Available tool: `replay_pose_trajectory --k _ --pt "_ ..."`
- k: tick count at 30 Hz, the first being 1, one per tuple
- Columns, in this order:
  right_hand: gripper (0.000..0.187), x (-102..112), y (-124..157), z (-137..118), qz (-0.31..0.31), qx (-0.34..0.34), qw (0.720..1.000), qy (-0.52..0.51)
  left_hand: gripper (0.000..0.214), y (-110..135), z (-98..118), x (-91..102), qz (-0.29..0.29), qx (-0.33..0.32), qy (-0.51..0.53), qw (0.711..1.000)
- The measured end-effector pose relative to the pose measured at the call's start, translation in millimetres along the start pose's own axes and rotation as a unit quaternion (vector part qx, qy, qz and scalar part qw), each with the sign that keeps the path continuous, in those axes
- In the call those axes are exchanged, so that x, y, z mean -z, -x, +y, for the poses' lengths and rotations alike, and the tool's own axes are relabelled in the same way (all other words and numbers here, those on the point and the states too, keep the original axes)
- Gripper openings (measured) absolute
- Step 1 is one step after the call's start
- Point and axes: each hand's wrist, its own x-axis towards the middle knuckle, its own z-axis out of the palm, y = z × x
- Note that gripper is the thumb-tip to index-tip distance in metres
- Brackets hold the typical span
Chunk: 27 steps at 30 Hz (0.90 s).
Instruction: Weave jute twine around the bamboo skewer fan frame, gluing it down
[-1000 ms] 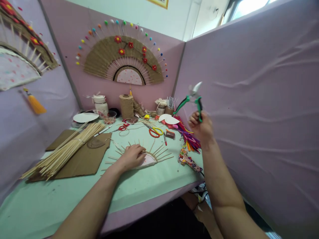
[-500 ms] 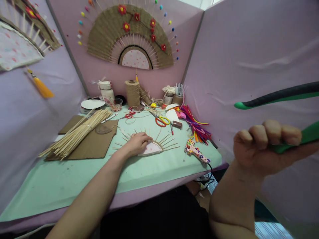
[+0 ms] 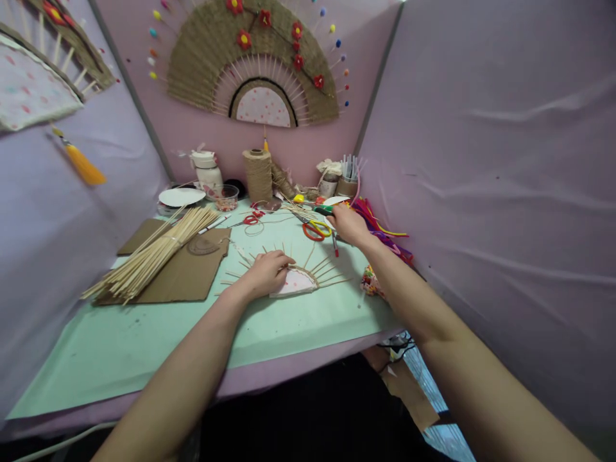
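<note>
**Hands on fan frame and cutters**

The left hand [image 3: 267, 273] lies flat, fingers spread, pressing on the half-made stick fan [image 3: 301, 281] on the tabletop [image 3: 298, 321]. Farther out, the right hand [image 3: 349, 224] curls around green-handled cutters [image 3: 321, 208], with orange scissors [image 3: 314, 230] just to its left. A twine spool [image 3: 256, 174] stands beyond both hands.

Bamboo sticks [image 3: 154, 253] lie on cardboard [image 3: 190, 276]; a twine spool [image 3: 256, 174] stands beneath the wall-hung fan [image 3: 202, 70]
</note>
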Motion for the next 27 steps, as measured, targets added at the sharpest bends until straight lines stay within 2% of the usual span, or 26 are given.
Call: replay_pose_trajectory --k 5,9,11,13,15,17,19,21,27 --pt "0.031 -38 -31 -11 -0.064 -0.051 0.996 0.038 0.038 1 -3 2.5 -0.004 -0.012 0.002 1.0" --pt "0.043 -36 -29 -14 -0.079 -0.076 0.993 0.051 0.037 1 -3 4.2 -0.012 -0.015 -0.01 1.0" --pt "0.044 -25 -13 -16 -0.059 -0.053 0.996 0.033 0.037 2 -1 5.9 -0.009 -0.01 -0.013 1.0" --pt "0.036 -14 16 -18 -0.044 0.026 0.998 -0.037 0.04 4 2 8.5 -0.015 -0.018 -0.004 1.0" --pt "0.031 -6 53 -20 -0.078 0.147 0.975 -0.149 0.052 6 6 10.9 -0.041 -0.04 0.016 0.998" --pt "0.044 -6 91 -23 -0.115 0.213 0.945 -0.219 0.07 8 9 12.1 -0.074 -0.056 0.027 0.995" --pt "0.052 -14 121 -29 -0.104 0.179 0.951 -0.23 0.08 9 13 11.4 -0.094 -0.055 0.017 0.994" --pt "0.054 -26 140 -38 -0.08 0.129 0.962 -0.227 0.08 9 16 9.1 -0.093 -0.049 -0.005 0.994" --pt "0.031 -52 151 -58 0.008 0.042 0.976 -0.215 0.062 5 16 1.5 -0.057 -0.046 -0.023 0.997"
